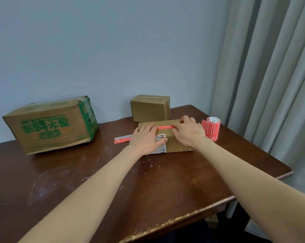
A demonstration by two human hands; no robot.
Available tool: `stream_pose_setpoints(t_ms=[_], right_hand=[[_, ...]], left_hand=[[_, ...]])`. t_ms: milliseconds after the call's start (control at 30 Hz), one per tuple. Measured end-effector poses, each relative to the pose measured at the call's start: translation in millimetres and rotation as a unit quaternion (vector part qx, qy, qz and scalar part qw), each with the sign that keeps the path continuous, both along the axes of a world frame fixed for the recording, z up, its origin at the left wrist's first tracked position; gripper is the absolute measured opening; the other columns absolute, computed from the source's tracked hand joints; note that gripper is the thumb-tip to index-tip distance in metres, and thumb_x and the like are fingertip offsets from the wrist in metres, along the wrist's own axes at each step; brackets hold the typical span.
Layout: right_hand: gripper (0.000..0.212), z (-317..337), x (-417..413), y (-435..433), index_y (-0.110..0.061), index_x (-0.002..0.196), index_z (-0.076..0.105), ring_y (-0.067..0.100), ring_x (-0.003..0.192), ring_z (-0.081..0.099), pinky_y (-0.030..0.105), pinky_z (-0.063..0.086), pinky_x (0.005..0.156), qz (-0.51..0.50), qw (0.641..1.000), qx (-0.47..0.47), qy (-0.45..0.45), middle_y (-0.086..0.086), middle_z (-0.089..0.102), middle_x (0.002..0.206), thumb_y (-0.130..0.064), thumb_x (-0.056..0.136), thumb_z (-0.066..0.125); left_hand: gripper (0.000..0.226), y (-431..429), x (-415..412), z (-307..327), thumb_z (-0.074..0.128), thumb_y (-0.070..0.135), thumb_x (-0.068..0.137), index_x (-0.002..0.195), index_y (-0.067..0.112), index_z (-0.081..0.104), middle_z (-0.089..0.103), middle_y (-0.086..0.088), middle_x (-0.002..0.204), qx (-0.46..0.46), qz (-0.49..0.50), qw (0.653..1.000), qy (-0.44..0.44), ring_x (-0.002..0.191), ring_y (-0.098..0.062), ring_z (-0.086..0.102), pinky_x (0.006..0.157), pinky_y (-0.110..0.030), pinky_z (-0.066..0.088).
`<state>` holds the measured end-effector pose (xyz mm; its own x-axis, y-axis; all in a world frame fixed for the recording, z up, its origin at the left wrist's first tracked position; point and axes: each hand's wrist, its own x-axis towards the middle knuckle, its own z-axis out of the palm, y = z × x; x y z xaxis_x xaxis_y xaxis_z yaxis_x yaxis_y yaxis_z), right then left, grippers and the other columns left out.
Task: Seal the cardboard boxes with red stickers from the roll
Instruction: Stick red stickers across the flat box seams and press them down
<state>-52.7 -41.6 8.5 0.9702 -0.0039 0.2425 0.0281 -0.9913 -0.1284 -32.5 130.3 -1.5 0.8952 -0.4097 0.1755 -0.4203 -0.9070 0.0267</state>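
Pressing down on a low, flat cardboard box [177, 145] near the far middle of a dark wooden table [113, 186], both my bare arms reach forward from the bottom of the view. My left hand [146, 138] lies flat on the box lid with its fingers straight, partly covering a white shipping label [160, 137]. My right hand [188, 132] has its fingers bent down onto the right end of a long red sticker [165, 127] that runs across the top of the box; I cannot tell whether those fingers pinch the end or only press it. The roll of red stickers [212, 128] stands just to the right of the box, its loose end hanging open. A narrow strip [122, 139], red at one end and pale along the rest, lies on the table left of my left hand. A small plain box [150, 109] sits right behind, and a large dented box with green print [49, 127] rests tilted, well apart on the left. I judge the sticker to be thin, limp and tacky, likely to wrinkle or stick to itself, so it is best held by its ends and smoothed from the middle outward. The box looks light and may slide, so one flat palm should steady it.
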Motion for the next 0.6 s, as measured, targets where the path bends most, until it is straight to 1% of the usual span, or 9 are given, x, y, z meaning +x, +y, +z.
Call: stream_pose_setpoints(t_ms=[100, 200, 300, 400, 500, 600], right_hand=[[0.043, -1.8, -0.4, 0.9, -0.035, 0.133, 0.054, 0.027, 0.120, 0.039, 0.043, 0.038, 0.095, -0.006, 1.000, 0.007, -0.002, 0.006, 0.043, 0.128, -0.043, 0.100, 0.028], [0.043, -0.3, 0.6, 0.7, -0.034, 0.131, 0.057, 0.026, 0.121, 0.038, 0.044, 0.038, 0.096, -0.007, 1.000, 0.021, 0.004, 0.005, 0.043, 0.128, -0.043, 0.100, 0.029], [0.044, 1.7, 1.1, 0.7, -0.031, 0.135, 0.052, 0.027, 0.124, 0.037, 0.044, 0.040, 0.095, 0.004, 0.999, 0.027, 0.016, 0.006, 0.043, 0.132, -0.044, 0.100, 0.029], [0.046, -1.1, -2.1, -2.1, -0.025, 0.140, 0.044, 0.027, 0.128, 0.037, 0.045, 0.042, 0.095, 0.010, 0.999, 0.048, 0.004, 0.007, 0.042, 0.137, -0.044, 0.101, 0.030], [0.046, -4.7, -4.5, -2.1, -0.023, 0.141, 0.043, 0.027, 0.129, 0.037, 0.044, 0.043, 0.096, 0.011, 0.999, 0.050, -0.001, 0.007, 0.042, 0.139, -0.043, 0.101, 0.030], [0.046, -4.6, -6.1, -1.3, -0.021, 0.139, 0.045, 0.027, 0.128, 0.040, 0.043, 0.043, 0.095, 0.014, 0.999, 0.044, -0.006, 0.008, 0.044, 0.137, -0.042, 0.102, 0.030]], left_hand=[[0.073, 1.0, 0.4, -2.1, 0.030, 0.064, 0.093, 0.150, 0.021, 0.022, 0.017, 0.000, 0.159, 0.006, -0.002, 1.000, -0.001, 0.146, -0.019, 0.014, 0.119, -0.045, 0.013], [0.073, 1.6, 1.0, -3.8, 0.029, 0.064, 0.093, 0.151, 0.020, 0.021, 0.016, 0.000, 0.159, 0.015, -0.002, 1.000, 0.004, 0.147, -0.018, 0.012, 0.119, -0.045, 0.012], [0.076, 4.5, 1.7, -2.3, 0.029, 0.064, 0.093, 0.152, 0.017, 0.017, 0.015, 0.000, 0.160, 0.007, -0.007, 1.000, -0.002, 0.147, -0.017, 0.012, 0.118, -0.042, 0.011], [0.075, 8.0, 0.8, -3.3, 0.030, 0.063, 0.093, 0.152, 0.018, 0.016, 0.015, -0.001, 0.160, 0.002, -0.014, 0.999, -0.030, 0.147, -0.017, 0.013, 0.118, -0.038, 0.012], [0.071, 7.9, -0.5, -6.9, 0.031, 0.063, 0.093, 0.151, 0.025, 0.018, 0.016, 0.002, 0.159, 0.015, -0.021, 0.999, -0.025, 0.147, -0.017, 0.013, 0.117, -0.041, 0.012], [0.070, 6.0, 1.5, -6.5, 0.035, 0.063, 0.092, 0.150, 0.027, 0.022, 0.018, 0.002, 0.159, 0.001, -0.010, 1.000, -0.005, 0.146, -0.017, 0.015, 0.117, -0.043, 0.014]])
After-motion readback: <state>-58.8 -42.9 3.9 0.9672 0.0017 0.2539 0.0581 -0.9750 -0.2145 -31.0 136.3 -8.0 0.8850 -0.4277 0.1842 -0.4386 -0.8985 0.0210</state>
